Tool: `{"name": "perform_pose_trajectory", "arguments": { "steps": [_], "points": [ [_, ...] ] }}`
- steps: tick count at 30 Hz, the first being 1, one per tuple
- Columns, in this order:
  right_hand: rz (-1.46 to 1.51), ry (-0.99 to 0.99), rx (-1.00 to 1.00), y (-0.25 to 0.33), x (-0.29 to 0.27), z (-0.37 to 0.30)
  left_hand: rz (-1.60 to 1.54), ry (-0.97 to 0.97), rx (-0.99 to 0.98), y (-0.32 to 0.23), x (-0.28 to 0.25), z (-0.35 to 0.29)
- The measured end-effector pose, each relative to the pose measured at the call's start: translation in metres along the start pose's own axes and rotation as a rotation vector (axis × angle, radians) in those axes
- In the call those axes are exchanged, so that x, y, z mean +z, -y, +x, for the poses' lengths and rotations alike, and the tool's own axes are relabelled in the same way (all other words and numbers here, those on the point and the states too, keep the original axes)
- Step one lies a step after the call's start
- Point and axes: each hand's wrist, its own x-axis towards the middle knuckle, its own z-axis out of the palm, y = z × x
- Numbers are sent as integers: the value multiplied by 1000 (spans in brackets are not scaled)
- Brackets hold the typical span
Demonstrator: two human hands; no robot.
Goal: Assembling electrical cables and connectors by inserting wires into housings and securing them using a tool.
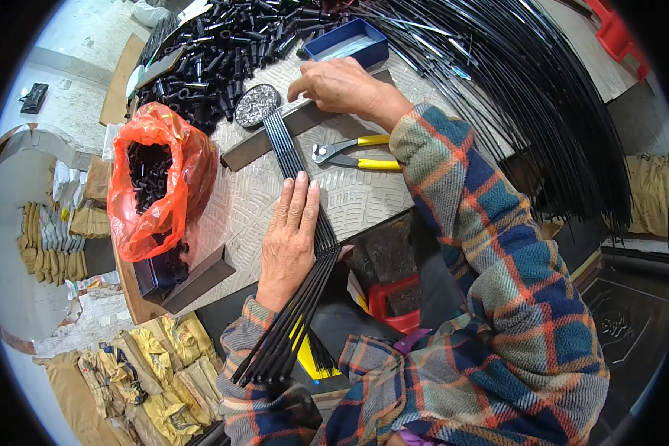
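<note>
My left hand [290, 230] lies flat, fingers stretched out, on a row of thin black rods [282, 145] laid side by side. The rods cross a dark metal bar [256, 149]. Their far ends reach the edge of a round dish [258, 106] full of small silvery metal bits, and their near ends fan out past the table edge. Over the bar, just right of the dish, my right hand [342, 82] is closed with bent fingers. Whatever its fingertips hold is hidden or too small to name. Yellow-handled end-cutting pliers [349, 154] rest right of the rods.
A red plastic bag [156, 182] of black parts stands at the left of the table. Black tubular parts [223, 52] are heaped at the back, beside a blue box [347, 43]. Long black rods [513, 82] spread across the right. Brown packages [149, 372] lie lower left.
</note>
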Motion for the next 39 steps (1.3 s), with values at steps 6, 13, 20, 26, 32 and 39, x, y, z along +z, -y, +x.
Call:
{"name": "perform_pose_trajectory", "arguments": {
  "steps": [6,13,20,26,32,39],
  "points": [
    [59,-21,-86,1,1,11,310,53,47,13,1,-7],
    [-70,-54,-75,0,1,4,262,21,46,4,0,-2],
    [-62,-55,-100,0,-1,8,228,0,31,5,-1,-4],
    [-78,-50,-111,9,1,8,279,32,104,15,-1,-8],
    [-15,-45,-145,10,8,14,211,-11,60,14,1,-10],
    [-128,-13,-188,15,4,19,165,-49,52,17,3,-12]
  ]
}}
